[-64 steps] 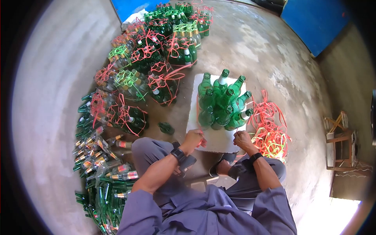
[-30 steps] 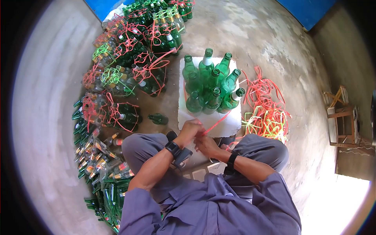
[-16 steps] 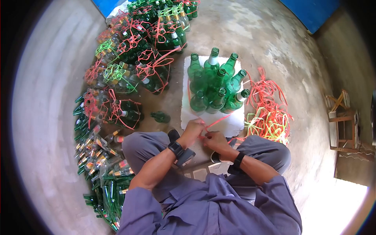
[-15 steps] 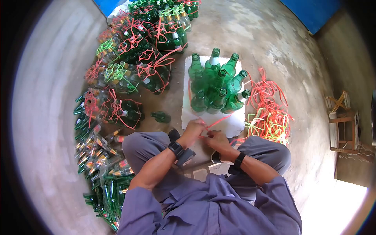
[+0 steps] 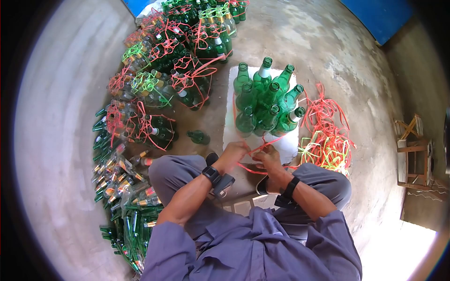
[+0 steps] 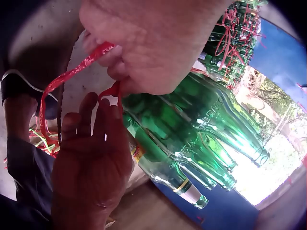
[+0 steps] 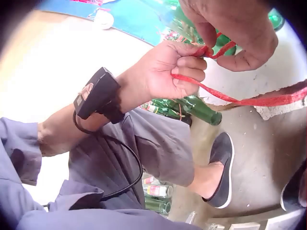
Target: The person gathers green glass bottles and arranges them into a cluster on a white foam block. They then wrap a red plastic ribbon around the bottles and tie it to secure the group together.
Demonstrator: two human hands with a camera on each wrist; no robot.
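Observation:
Several green glass bottles (image 5: 269, 98) stand upright in a tight group on a white board (image 5: 289, 152). A red plastic strap (image 7: 259, 101) passes low around the group, and its ends come to both hands in front of the bottles. My left hand (image 5: 232, 157) grips the strap in curled fingers, as the right wrist view shows. Close beside it, my right hand (image 5: 272, 161) pinches a small loop of the strap between thumb and fingertips. In the left wrist view, a length of strap hangs from the left hand (image 6: 144, 43) past the right hand (image 6: 93, 163).
A tangled pile of red and yellow-green straps (image 5: 328, 136) lies right of the board. Strapped bottle bundles (image 5: 161, 131) stand at the left, above loose lying bottles (image 5: 126, 182). One green bottle (image 5: 198, 137) lies left of the board. A wooden stool (image 5: 415, 161) stands far right.
The hands, apart at first, have come together at the strap ends. Since half a second ago the right hand has shifted up towards the bottles, and a strap loop shows below it.

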